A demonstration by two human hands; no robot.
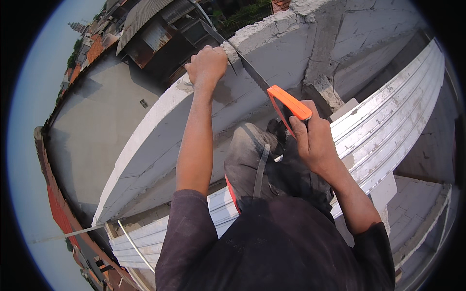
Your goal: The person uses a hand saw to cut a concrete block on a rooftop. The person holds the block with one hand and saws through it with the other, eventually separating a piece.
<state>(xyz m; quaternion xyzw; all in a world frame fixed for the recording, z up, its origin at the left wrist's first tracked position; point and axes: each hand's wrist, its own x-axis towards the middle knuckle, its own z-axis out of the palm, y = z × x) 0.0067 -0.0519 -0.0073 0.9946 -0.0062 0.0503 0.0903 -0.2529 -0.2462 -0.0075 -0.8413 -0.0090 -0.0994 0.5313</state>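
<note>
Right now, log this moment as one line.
Left hand: curled atop block wall | Right hand: gripping orange-handled saw | Blade: across wall top | Ribbed panel: right of right hand

Dark short-sleeved shirt (281, 247), dusty grey trousers (244, 151), narrow strap (261, 170), seemingly dark footwear (276, 130)

The saw handle (292, 104) is smooth plastic, its blade (254, 72) metal, the wall (158, 150) rough matt masonry, the planking (388, 114) shiny metal
</note>
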